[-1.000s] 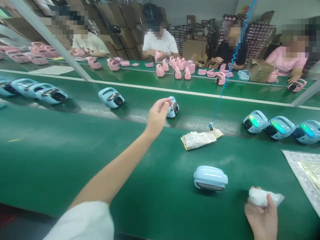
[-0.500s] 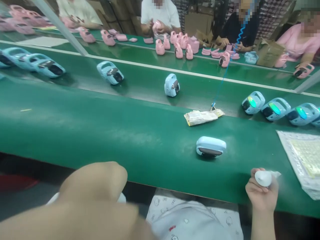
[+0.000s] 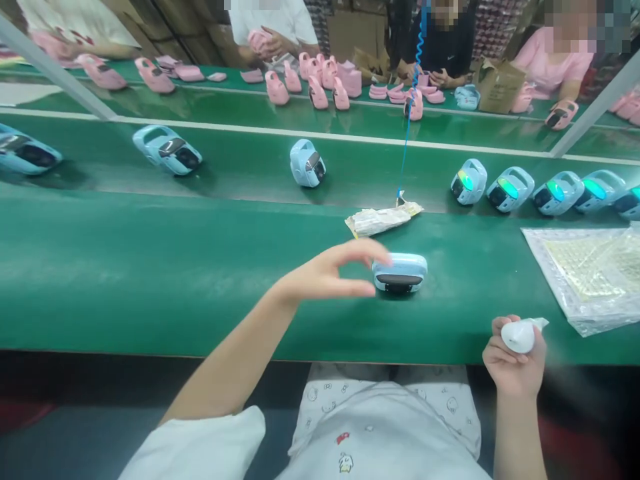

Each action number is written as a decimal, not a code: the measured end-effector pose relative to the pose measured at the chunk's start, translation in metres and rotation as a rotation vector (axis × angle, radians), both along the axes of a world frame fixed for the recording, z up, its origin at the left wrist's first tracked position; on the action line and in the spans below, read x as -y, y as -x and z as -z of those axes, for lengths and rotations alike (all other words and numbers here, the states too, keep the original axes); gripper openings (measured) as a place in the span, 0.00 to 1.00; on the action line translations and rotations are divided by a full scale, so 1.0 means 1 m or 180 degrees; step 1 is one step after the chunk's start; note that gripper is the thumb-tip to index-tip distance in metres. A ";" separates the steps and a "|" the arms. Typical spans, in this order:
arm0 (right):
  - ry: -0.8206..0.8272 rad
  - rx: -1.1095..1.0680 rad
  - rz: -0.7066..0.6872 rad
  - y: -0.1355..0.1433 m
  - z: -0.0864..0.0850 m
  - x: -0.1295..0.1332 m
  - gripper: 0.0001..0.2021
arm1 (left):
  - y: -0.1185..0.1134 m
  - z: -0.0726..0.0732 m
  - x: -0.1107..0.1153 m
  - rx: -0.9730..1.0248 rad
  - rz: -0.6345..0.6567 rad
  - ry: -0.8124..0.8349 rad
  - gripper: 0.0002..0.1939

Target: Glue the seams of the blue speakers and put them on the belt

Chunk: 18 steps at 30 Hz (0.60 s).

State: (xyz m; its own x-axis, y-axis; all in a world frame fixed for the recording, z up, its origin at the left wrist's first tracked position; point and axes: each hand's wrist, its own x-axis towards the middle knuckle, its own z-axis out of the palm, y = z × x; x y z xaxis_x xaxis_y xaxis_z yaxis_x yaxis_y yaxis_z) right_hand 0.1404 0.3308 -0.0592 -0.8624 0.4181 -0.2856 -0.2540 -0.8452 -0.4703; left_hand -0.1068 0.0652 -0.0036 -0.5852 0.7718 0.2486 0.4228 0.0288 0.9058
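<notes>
Centre: left hand (image 3: 334, 272) spread wide at blue device (image 3: 400, 272). Lower right: right hand (image 3: 517, 353) gripping white object (image 3: 519, 335).

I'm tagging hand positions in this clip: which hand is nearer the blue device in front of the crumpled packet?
Left. The left hand is open at the left end of the blue device; the right hand is farther off, to its right.
</notes>
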 end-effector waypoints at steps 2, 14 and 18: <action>0.0040 -0.0029 -0.0091 0.003 -0.003 0.006 0.14 | 0.007 0.013 -0.009 0.0063 0.0242 0.0417 0.38; -0.0311 -0.0104 -0.0494 0.025 -0.040 0.049 0.14 | -0.009 0.066 -0.076 0.0939 -0.0550 -0.0985 0.12; -0.1537 0.0025 0.0296 0.026 -0.061 0.069 0.13 | -0.039 0.052 -0.057 0.1500 -0.0927 -0.1310 0.08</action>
